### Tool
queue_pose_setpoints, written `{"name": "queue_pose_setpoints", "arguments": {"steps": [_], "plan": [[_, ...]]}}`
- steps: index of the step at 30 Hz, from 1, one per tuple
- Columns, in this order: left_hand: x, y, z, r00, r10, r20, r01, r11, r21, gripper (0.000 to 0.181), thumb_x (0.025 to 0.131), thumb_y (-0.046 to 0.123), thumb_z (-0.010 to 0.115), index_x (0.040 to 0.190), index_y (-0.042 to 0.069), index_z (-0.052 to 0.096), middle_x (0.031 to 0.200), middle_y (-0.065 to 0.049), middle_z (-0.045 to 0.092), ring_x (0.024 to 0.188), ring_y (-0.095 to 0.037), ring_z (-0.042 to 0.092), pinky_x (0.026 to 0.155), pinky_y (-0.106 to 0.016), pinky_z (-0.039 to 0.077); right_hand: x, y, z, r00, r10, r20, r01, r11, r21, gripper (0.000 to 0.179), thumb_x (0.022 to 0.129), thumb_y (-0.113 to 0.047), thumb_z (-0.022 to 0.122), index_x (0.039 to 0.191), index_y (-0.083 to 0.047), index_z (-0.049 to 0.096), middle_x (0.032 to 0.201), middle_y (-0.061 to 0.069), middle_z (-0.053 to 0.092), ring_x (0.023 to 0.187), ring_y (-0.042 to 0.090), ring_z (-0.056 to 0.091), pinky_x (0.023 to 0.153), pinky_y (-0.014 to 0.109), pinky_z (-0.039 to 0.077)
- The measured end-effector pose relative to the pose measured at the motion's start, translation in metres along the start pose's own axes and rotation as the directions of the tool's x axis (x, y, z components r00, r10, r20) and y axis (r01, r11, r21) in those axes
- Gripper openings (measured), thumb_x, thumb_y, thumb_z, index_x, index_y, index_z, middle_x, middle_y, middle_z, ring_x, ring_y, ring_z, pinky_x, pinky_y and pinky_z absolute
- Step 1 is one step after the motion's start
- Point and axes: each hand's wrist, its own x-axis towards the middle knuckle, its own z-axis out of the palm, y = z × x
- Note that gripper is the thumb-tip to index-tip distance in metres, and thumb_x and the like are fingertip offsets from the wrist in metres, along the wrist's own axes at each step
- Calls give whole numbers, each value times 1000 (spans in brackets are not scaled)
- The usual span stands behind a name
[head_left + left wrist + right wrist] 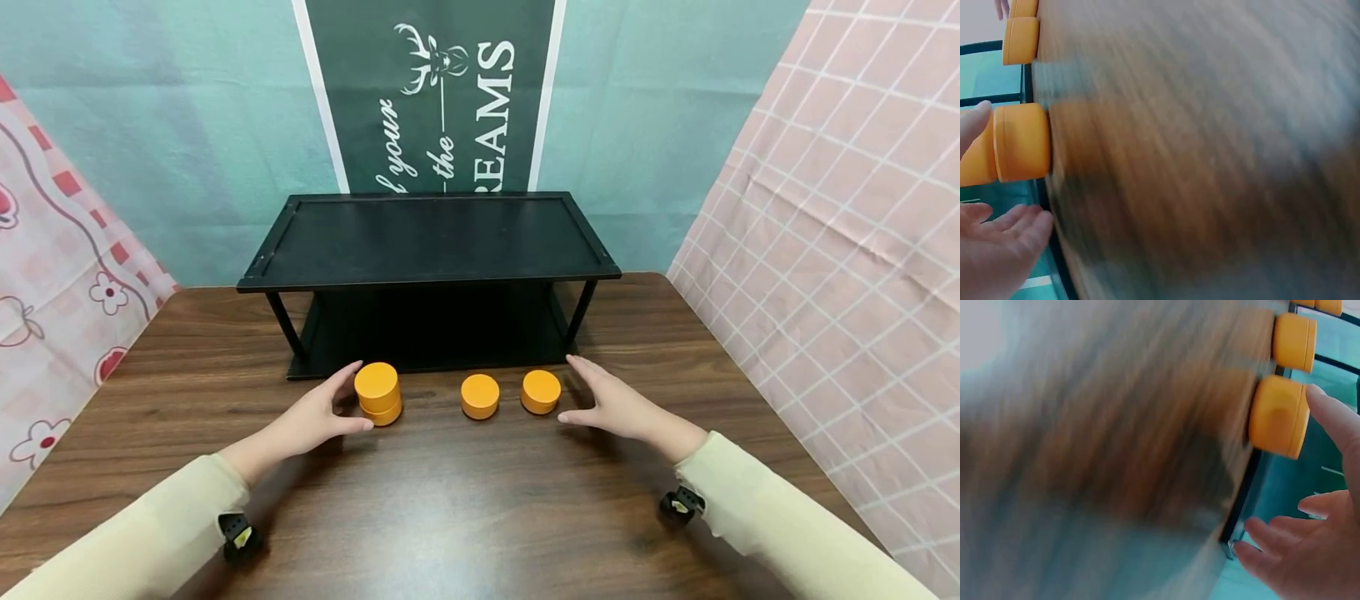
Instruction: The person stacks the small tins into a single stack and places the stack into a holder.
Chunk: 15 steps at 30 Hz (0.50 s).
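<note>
The left hand [318, 417] curved loosely around the stack of two orange tubs [378, 393], with its fingers apart, and I couldn't tell if it touched them; their flat tops probably let one sit safely on the other. The right hand [621, 407] was loose, holding nothing, beside the right tub [540, 392], which stood on the table [450, 475] near the middle tub [480, 397], before the black rack [435, 240], maybe for easy reaching.

Upper orange cylinder [377, 383], squat, flat-topped, stacked upright on lower orange cylinder [386, 413] at left. Middle orange cylinder [480, 396] and right orange cylinder [541, 392]: single, upright, near each other on wooden tabletop [450, 487]; right one seamed near top.
</note>
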Motion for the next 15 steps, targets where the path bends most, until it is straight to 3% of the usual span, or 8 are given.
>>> {"name": "queue_pose_setpoints", "arguments": {"steps": [6,9,15], "plan": [[6,-6,7,1000,27,-9,-28,989,-143,80,81,16,73,142,-5,25,134,-27,43,120,-40,45,91,-46,45,5,-2,10,1000,12,-6,-12,995,102,88,81,-38,72,144,1,26,140,23,37,116,34,49,88,47,46],[7,-8,9,999,33,-18,-35,988,-152,76,82,16,73,141,-5,28,132,-26,45,119,-40,46,91,-45,45,8,-2,14,1000,3,-13,-2,989,146,84,81,-33,73,143,3,29,140,23,39,115,33,50,84,42,49],[8,-9,11,999,28,-19,-31,988,-154,71,83,16,71,138,-6,33,130,-25,48,118,-40,47,96,-51,39,12,-2,19,1000,-1,-17,4,977,213,78,82,-28,73,140,5,32,137,24,42,119,36,48,87,43,48]]}}
